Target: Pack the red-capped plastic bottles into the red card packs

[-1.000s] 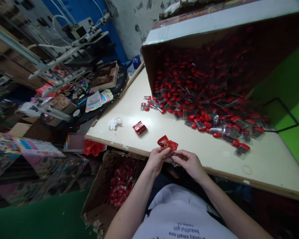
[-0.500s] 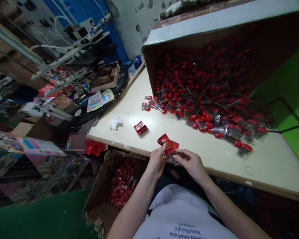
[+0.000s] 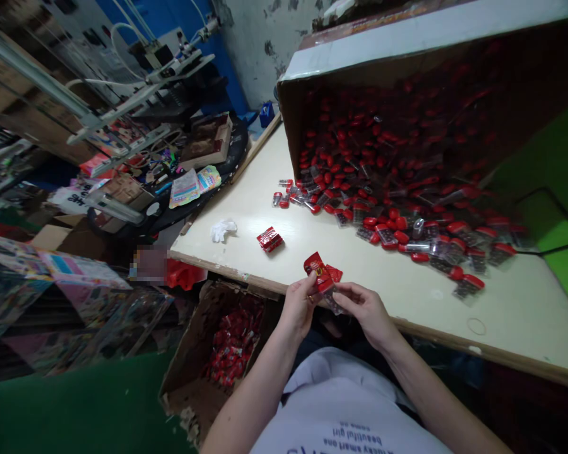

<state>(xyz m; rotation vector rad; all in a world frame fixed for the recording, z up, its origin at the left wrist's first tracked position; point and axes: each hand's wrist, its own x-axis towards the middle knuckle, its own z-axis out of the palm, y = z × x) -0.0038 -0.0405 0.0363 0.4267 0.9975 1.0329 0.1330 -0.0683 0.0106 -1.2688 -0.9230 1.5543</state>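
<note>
My left hand (image 3: 299,306) pinches a red printed packet (image 3: 318,270) above the table's near edge. Close beside it, my right hand (image 3: 365,309) grips a small clear sachet (image 3: 334,304) at the packet's lower end. Both hands are closed on these pieces and touch each other. A second red packet (image 3: 270,239) lies flat on the cream table (image 3: 407,284) a little to the left. Several red-capped items in clear wrappers (image 3: 407,236) spill across the table from a big cardboard box (image 3: 407,69) lying on its side.
An open carton (image 3: 227,353) with several red packets stands on the floor below the table's edge. A crumpled white scrap (image 3: 223,229) lies at the table's left. Cluttered benches with machinery (image 3: 161,75) and printed sheets (image 3: 194,184) fill the left side.
My hands have stayed together at the table edge, the red packet turning slightly more upright. The view has shifted a little.
</note>
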